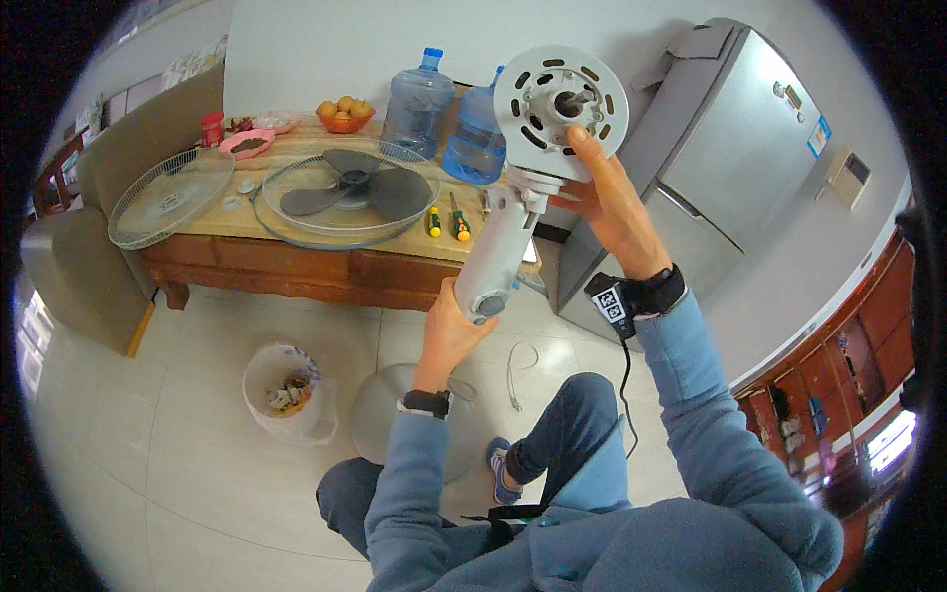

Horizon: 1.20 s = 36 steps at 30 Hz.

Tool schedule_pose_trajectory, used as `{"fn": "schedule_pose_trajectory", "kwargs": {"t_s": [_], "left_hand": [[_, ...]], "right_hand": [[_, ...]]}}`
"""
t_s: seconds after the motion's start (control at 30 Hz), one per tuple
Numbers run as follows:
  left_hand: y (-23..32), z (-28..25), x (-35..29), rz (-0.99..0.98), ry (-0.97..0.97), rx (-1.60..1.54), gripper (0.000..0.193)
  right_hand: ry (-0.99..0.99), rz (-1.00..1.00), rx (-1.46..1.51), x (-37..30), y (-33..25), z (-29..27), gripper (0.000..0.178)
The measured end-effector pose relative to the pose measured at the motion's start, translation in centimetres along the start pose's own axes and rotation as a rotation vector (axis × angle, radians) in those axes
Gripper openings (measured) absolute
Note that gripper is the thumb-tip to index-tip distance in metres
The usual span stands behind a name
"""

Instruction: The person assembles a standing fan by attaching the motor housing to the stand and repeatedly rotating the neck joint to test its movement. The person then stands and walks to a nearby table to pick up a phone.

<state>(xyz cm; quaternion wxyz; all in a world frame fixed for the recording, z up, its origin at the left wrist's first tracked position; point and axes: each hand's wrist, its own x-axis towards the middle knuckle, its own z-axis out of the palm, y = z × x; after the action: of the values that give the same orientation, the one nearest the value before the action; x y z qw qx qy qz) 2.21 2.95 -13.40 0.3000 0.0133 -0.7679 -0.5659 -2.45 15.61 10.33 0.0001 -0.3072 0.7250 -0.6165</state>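
Observation:
A pale grey fan body (496,247) is held up in front of me, tilted, with its motor head (538,128) at the top. The head's round slotted plate and bare metal shaft face me. My left hand (451,333) is wrapped round the lower end of the neck, beside a round knob. At the head, my right hand (617,212) grips from the right side, thumb on the plate's lower edge and fingers mostly behind it. On the wooden table lie a dark three-bladed fan blade (353,185) on a wire grille (266,222), another wire grille (148,222) and two screwdrivers (459,219).
Behind stand two blue water bottles (416,104) and an orange bowl of fruit (345,118). A grey round fan base (380,419) and a lined bin (258,385) are on the tiled floor. A silver fridge (720,128) stands right, a sofa (109,197) left.

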Motion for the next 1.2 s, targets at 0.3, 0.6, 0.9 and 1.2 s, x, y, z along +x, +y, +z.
{"fn": "schedule_pose_trajectory", "kwargs": {"t_s": [0.3,0.6,0.9,1.2], "left_hand": [[1.3,-0.3,0.1,-0.002,-0.004,0.050,0.067],[1.7,-0.4,0.2,-0.010,-0.009,0.035,0.065],[0.2,-0.3,0.3,0.017,-0.011,0.010,0.069],[1.2,-0.9,0.5,-0.100,-0.068,-0.002,0.078]], "right_hand": [[0.055,-0.112,0.315,-0.1,0.7,1.5,0.046],[0.132,-0.375,0.023,-0.9,5.4,-0.2,0.048],[-0.064,-0.015,0.290,1.3,-0.3,1.3,0.051],[-0.175,-0.059,0.250,1.4,1.5,-0.2,0.066]]}}
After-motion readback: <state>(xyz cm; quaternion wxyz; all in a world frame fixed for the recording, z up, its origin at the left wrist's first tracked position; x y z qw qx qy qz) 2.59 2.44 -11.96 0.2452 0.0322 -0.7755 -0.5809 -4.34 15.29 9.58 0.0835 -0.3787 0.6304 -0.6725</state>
